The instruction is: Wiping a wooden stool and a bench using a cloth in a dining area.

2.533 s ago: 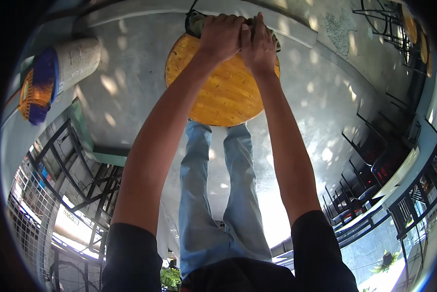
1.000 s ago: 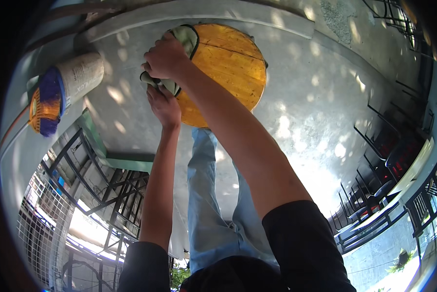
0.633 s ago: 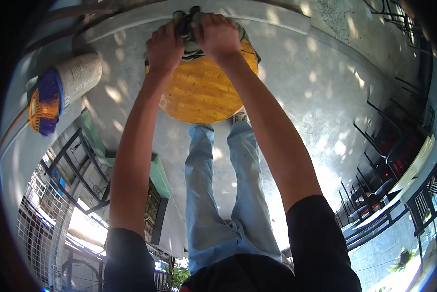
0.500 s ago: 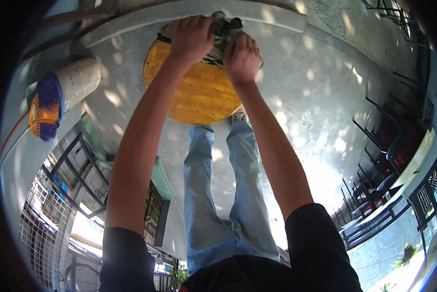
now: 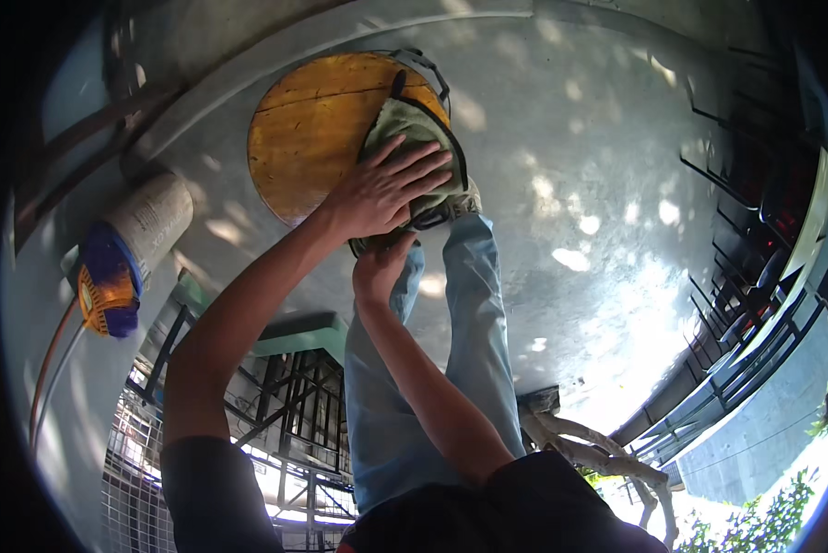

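Observation:
An olive-green cloth piece with black edging (image 5: 400,124) lies over the right part of a round yellow wooden top (image 5: 303,138). It looks like a flattened bag, but its exact kind is unclear. My left hand (image 5: 386,189) presses flat on the cloth, fingers stretched and spread. Just nearer to me, my right hand (image 5: 383,269) is closed at the cloth's near edge, its fingers partly hidden under the material. A dark strap (image 5: 428,66) loops out past the far right rim of the wooden top.
On the left stands a whitish bucket (image 5: 160,217) with a blue and orange mop head (image 5: 110,290) beside it. Dark metal chairs (image 5: 736,267) line the right side. A low concrete ledge (image 5: 322,32) curves along the far side. My legs (image 5: 483,304) stand close to the wooden top.
The cloth piece has come nearer and now lies spread flatter. My left hand has opened onto it, while my right hand has moved left and toward me to its near edge.

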The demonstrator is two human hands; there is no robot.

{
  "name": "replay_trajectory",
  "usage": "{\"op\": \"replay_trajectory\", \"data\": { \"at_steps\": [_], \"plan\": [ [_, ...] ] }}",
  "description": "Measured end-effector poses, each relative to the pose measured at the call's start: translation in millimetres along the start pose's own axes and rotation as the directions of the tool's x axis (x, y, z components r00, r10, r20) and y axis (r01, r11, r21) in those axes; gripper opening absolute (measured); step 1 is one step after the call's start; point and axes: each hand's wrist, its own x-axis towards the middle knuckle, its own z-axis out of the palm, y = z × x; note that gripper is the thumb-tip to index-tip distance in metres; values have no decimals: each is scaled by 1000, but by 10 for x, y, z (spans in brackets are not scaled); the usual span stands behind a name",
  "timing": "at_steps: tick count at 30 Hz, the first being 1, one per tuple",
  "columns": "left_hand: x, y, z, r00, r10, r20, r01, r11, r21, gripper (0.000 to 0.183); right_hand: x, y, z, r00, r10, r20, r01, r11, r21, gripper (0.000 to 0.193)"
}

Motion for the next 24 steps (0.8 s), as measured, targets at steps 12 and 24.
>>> {"op": "replay_trajectory", "data": {
  "at_steps": [12, 24],
  "plan": [
    [-1492, -92, 568, 453, -829, -328, 836, 523, -168, 82, -579, -55, 704, 499, 596, 629, -822, 97, 561, 46],
    [-1306, -779, 100, 611, -675, -414, 527, 737, -423, 85, -318, -31, 1174, 463, 268, 845, -886, 103, 452, 40]
  ]
}}
